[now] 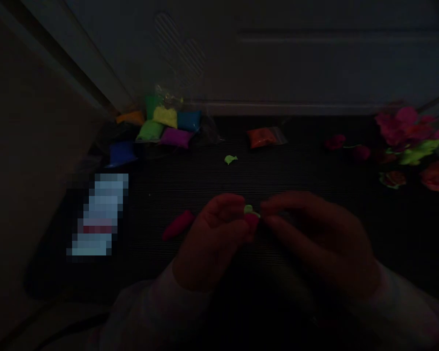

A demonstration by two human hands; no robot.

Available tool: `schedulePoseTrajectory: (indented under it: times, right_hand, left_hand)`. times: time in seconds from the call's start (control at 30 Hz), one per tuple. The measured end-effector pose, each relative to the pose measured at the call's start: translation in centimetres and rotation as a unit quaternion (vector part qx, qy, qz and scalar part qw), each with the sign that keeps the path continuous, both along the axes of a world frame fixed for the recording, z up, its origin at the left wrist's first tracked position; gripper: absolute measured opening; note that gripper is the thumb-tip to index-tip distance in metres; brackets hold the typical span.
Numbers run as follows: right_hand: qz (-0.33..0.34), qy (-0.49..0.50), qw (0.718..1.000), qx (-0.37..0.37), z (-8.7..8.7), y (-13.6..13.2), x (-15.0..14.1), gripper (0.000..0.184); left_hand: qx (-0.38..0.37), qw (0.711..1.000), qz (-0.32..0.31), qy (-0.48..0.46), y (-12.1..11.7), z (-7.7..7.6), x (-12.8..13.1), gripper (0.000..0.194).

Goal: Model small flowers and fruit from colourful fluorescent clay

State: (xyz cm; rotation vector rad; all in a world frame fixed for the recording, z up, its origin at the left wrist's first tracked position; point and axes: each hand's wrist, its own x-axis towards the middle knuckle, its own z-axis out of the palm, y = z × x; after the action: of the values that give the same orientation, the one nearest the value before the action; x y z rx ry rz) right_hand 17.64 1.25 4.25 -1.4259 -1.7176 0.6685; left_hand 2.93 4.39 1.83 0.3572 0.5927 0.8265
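Observation:
My left hand [215,239] is closed around a small pink clay piece [252,223] with bits of light green clay [249,209] on its top. Just right of that piece is my right hand [318,234], its thumb and forefinger tips drawn close together in a pinch. Whether anything sits between them is too dark to make out. Beside my left hand lies a longer pink clay lump [178,224] on the black ribbed table [205,183]. Farther back rests a small light green clay scrap [230,159].
Several packets of coloured clay [175,138] are piled at the back left, with a blurred-out bright phone-like screen [100,214] nearer. An orange clay packet [262,137] lies at the back middle. Pink and green clay flowers [406,126] stand at the right. A pale panel [296,68] rises behind.

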Motion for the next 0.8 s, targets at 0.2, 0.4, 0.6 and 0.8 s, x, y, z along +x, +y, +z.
schedulePoseTrajectory:
  times: [0.2, 0.4, 0.6, 0.8]
  right_hand:
    - [-0.016, 0.052, 0.998, -0.016, -0.3, -0.3, -0.4, 0.015]
    - [0.002, 0.06, 0.998, -0.021, -0.3, -0.3, -1.1, 0.012]
    - [-0.001, 0.061, 0.998, -0.018, -0.2, -0.5, -1.0, 0.01]
    - [0.004, 0.051, 0.999, 0.001, 0.1, -0.4, -0.8, 0.015]
  left_hand:
    - [0.123, 0.982, 0.088, 0.116, -0.4, 0.0, -0.1, 0.03]
    - [0.334, 0.89, 0.149, 0.271, -1.5, 0.5, -0.3, 0.037]
    - [0.375, 0.851, 0.172, 0.324, -1.9, 1.0, -0.5, 0.043]
    - [0.38, 0.85, 0.163, 0.326, -1.8, 1.2, -0.6, 0.046]
